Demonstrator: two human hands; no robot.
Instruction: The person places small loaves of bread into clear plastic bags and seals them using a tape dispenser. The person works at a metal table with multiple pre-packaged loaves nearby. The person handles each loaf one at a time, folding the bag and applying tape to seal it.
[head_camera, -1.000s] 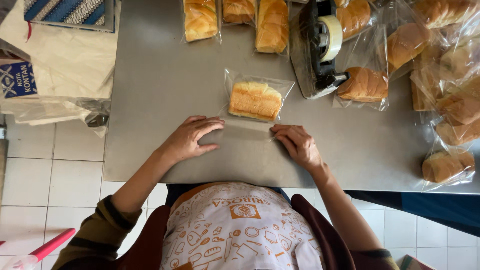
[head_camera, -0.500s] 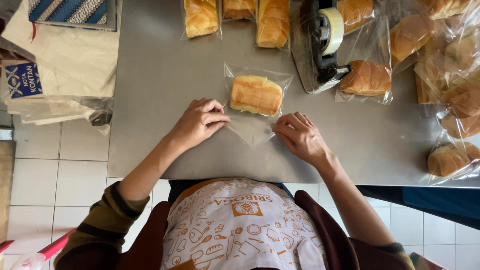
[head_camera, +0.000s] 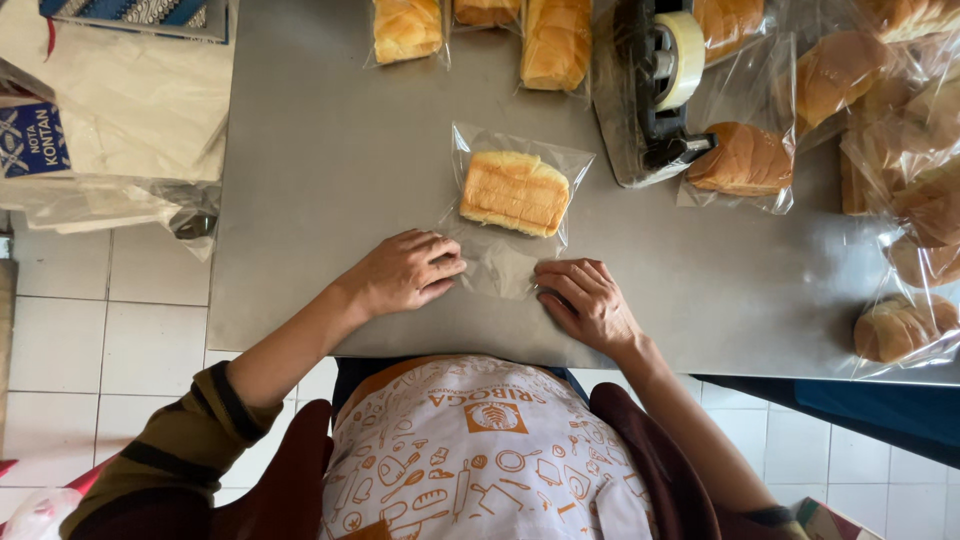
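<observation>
A rectangular golden bread loaf (head_camera: 515, 192) lies in a clear plastic bag (head_camera: 500, 268) on the steel table (head_camera: 330, 170), straight in front of me. The bag's empty open end points toward me. My left hand (head_camera: 405, 270) rests at its left corner, fingers curled and pinching the plastic. At the bag's right corner my right hand (head_camera: 585, 300) has its fingers bent onto the film. Both hands stay clear of the bread itself.
A black tape dispenser with a pale roll (head_camera: 665, 80) stands behind right. Bagged round buns (head_camera: 745, 160) pile along the right side, with more loaves (head_camera: 555, 40) at the far edge. White sheets and plastic (head_camera: 130, 110) overhang the left end above the tiled floor (head_camera: 100, 330).
Both hands lay flat and spread on the bag's open end; their fingers have since curled in and gathered the plastic near the bread. The loaf has hardly moved.
</observation>
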